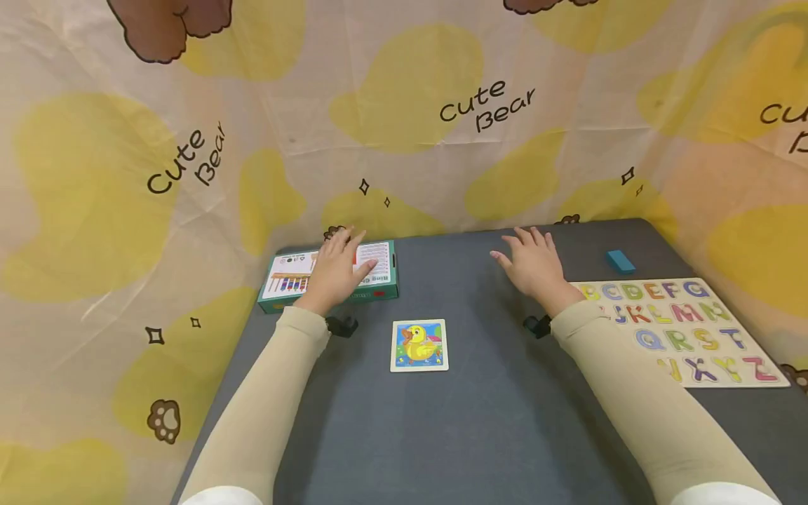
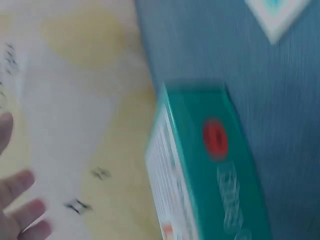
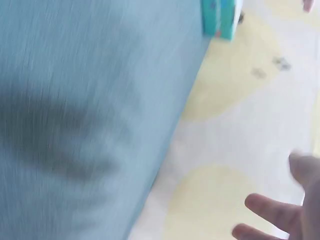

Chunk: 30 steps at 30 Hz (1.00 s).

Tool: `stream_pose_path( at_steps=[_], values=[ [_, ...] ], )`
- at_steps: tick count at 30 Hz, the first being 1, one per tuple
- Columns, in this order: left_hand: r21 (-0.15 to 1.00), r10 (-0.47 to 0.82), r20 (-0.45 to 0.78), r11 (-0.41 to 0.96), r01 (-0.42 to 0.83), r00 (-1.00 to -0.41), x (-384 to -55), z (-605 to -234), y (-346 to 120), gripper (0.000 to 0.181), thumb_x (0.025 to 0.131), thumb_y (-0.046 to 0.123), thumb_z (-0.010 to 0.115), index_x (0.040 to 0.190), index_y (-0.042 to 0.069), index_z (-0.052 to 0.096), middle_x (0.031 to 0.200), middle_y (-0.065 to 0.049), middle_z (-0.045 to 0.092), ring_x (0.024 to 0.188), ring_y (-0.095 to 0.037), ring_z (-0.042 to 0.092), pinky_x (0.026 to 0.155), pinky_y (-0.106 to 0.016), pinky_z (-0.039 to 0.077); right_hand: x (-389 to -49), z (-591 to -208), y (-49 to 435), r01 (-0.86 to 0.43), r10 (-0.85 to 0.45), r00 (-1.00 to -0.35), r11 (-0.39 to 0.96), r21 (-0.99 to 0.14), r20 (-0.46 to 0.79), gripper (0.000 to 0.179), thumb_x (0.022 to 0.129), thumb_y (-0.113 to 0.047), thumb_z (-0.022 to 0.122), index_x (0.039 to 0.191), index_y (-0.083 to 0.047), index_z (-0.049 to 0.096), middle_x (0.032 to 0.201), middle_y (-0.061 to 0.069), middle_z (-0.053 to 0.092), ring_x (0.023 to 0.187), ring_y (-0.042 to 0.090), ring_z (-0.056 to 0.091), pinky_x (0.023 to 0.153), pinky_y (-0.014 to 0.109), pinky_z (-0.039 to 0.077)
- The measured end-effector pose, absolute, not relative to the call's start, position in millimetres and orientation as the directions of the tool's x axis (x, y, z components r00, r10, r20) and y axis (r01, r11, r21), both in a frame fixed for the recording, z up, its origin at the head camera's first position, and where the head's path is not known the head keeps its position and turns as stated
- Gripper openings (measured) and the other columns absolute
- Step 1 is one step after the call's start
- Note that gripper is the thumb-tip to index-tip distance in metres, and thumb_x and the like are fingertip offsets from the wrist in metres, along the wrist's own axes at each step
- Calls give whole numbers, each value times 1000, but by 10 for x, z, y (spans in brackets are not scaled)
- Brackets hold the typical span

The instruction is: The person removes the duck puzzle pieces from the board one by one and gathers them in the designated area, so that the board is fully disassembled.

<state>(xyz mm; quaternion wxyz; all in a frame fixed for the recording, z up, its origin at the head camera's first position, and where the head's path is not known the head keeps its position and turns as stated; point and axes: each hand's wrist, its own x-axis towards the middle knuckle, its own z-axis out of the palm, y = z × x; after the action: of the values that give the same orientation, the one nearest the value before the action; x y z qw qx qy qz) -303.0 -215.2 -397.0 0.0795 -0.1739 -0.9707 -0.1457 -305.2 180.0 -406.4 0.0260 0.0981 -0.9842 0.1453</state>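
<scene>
My left hand point(image 1: 337, 273) is held up with its fingers spread, over a green and white box point(image 1: 379, 291) at the back left. In the left wrist view the box point(image 2: 215, 170) is blurred, and the fingers point(image 2: 25, 212) stand apart from it. My right hand point(image 1: 535, 265) is likewise raised with spread fingers, left of a wooden alphabet board point(image 1: 682, 347). Nothing is held in either hand. Between the forearms, a small square duck picture puzzle point(image 1: 419, 346) lies flat on the grey table point(image 1: 442, 435).
A small blue block point(image 1: 621, 261) lies behind the alphabet board at the back right. My right sleeve point(image 1: 625, 393) hides part of that board. A patterned yellow and cream curtain point(image 1: 404, 91) hangs close behind the table and along its sides.
</scene>
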Motion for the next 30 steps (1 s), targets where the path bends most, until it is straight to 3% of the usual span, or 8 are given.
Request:
stream_pose_path(
  at_steps=[2,4,7,9,13,19,26,30],
  values=[
    [312,353,261,850,424,-899,-2909,-4017,-2116,56,107,41,60,154,10,53,154,-14,49,144,-35,42,119,-54,31,-2970,-4079,1648,-230,-193,-971,920,-316,143,52,111,-43,50,145,-5,61,153,21,49,143,45,40,119,62,25],
    [373,401,280,792,484,-872,-2755,-4086,-2072,38,105,31,67,137,10,69,129,-8,65,119,-30,59,102,-50,48,-2870,-4114,1474,-264,-203,-960,887,-379,194,36,109,-32,57,130,-6,72,132,16,64,118,39,60,102,58,45],
    [452,461,226,731,511,-858,-2510,-4244,-2027,23,102,25,72,121,13,78,99,2,66,92,-21,58,79,-40,51,-2713,-4222,1193,-320,-249,-946,813,-487,205,23,106,-24,65,114,-7,79,107,8,73,85,26,66,76,47,54],
    [499,473,158,719,484,-867,-2379,-4383,-1996,23,99,26,76,119,13,78,91,6,61,87,-16,52,73,-35,47,-2619,-4322,1009,-349,-304,-937,759,-550,175,19,104,-21,68,109,-7,80,100,4,74,74,19,62,66,40,52],
    [546,452,33,739,395,-891,-2234,-4698,-1939,50,93,35,83,133,8,69,89,2,52,84,-15,46,71,-34,41,-2472,-4532,687,-381,-424,-902,685,-621,85,15,102,-19,71,108,-8,80,90,-2,71,70,13,57,64,32,49],
    [427,447,-17,812,398,-894,-2158,-5043,-1937,101,82,60,84,159,7,46,97,2,49,84,-15,42,78,-37,34,-2430,-4801,369,-444,-574,-818,665,-601,-30,19,103,-21,71,117,-13,78,81,-6,64,71,13,55,68,33,48],
    [316,455,32,840,441,-890,-2143,-5165,-1985,108,79,70,81,161,11,43,100,5,51,85,-12,42,77,-34,30,-2483,-4905,239,-499,-619,-784,680,-537,-55,29,104,-24,68,131,-16,74,111,3,75,99,21,66,93,46,53],
    [312,447,31,845,434,-894,-2140,-5175,-2017,109,79,73,79,161,11,43,102,5,51,86,-12,42,77,-34,30,-2531,-4918,204,-531,-643,-764,677,-509,-58,31,104,-24,68,134,-17,72,117,2,74,104,20,67,97,47,53]
  ],
)
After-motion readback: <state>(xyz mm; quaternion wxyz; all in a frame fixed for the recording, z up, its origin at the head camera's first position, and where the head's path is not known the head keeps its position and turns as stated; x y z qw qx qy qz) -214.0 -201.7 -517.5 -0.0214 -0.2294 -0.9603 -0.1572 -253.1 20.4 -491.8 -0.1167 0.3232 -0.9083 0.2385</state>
